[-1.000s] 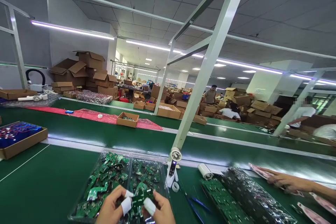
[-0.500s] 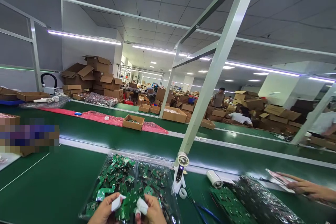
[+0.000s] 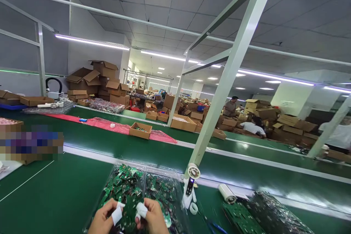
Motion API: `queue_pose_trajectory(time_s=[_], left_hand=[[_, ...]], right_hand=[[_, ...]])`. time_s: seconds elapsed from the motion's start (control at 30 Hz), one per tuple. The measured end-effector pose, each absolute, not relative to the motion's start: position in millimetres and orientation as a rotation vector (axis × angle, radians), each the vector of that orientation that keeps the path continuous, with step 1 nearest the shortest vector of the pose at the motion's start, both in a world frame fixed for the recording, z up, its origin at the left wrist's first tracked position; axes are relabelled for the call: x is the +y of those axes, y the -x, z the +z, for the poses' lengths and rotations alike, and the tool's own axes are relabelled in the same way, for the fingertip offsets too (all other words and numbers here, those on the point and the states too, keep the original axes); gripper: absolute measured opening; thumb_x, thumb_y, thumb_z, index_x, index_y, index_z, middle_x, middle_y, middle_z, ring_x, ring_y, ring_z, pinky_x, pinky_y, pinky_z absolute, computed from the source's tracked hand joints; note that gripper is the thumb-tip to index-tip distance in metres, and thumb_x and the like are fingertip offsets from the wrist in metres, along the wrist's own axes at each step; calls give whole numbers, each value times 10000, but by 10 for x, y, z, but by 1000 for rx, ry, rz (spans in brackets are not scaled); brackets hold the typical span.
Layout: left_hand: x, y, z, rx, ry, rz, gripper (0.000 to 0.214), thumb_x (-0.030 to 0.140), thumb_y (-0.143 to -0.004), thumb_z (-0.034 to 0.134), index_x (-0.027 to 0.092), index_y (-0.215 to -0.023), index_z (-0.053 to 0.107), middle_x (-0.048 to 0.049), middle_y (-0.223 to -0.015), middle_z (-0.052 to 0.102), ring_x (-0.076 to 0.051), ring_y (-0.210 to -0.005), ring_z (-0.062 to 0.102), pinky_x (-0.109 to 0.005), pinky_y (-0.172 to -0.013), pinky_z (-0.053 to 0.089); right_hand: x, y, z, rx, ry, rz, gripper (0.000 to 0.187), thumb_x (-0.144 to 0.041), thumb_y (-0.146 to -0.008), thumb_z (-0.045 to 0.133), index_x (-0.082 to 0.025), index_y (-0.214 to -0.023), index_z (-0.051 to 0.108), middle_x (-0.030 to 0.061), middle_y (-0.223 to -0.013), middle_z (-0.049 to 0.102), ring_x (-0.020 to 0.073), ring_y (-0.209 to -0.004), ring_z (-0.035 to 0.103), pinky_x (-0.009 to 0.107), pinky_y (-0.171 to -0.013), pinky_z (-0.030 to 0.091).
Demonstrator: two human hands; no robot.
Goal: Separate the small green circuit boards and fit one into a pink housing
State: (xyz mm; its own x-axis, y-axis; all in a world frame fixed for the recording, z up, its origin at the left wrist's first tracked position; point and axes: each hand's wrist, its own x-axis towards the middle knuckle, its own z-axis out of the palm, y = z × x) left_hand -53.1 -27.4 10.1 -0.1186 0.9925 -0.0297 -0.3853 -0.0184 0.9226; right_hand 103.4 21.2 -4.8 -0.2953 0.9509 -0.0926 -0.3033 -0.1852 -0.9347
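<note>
Left hand (image 3: 102,220) and right hand (image 3: 153,218) are pinched at bottom center, white finger wraps (image 3: 142,210) on, over green circuit boards (image 3: 126,190) in a clear tray (image 3: 164,172); can't tell what's held.

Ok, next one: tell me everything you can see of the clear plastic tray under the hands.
The clear plastic tray is shallow and see-through, split into two compartments by a middle ridge. Both hold loose heaps of green circuit boards. It sits on the green conveyor belt. The left hand and right hand are over it, hiding its near edge, which the view also cuts off.
</note>
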Motion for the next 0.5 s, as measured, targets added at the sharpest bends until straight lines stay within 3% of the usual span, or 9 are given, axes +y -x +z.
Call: queue_pose_trajectory(time_s=[0.1, 0.23, 0.37, 0.5], left_hand=[[-266, 635, 157, 1260, -1249, 1590, 93, 307, -664, 712, 223, -668, 752, 20, -661, 585, -173, -705, 537, -228, -671, 406], [-269, 692, 267, 1275, -1359, 1585, 209, 397, -728, 657, 213, -663, 733, 16, -668, 550, -175, -704, 523, -246, -674, 397], [-262, 597, 275, 1016, -1027, 1345, 420, 570, -601, 768, 171, -557, 642, 42, -551, 472, -95, -499, 398, -214, -461, 340], [-247, 516, 151, 906, -807, 1192, 512, 639, -507, 794, 163, -623, 643, 34, -504, 498, -69, -409, 380, -188, -363, 267]], right_hand=[[206, -1018, -31, -1080, 857, 1581, 488, -546, -515, 842, -164, -551, 539, -58, -399, 513, 68, -363, 456, 175, -389, 333], [168, -914, 50, -1038, 773, 1555, 503, -582, -525, 822, -168, -561, 539, -64, -431, 509, 53, -395, 420, 175, -413, 324], [101, -784, 122, -1003, 705, 1630, 496, -579, -486, 835, -162, -560, 578, -45, -470, 511, 40, -378, 360, 185, -380, 281], [69, -818, 148, -932, 699, 1673, 497, -568, -424, 858, -184, -542, 566, -42, -449, 498, 43, -373, 338, 191, -380, 263]])
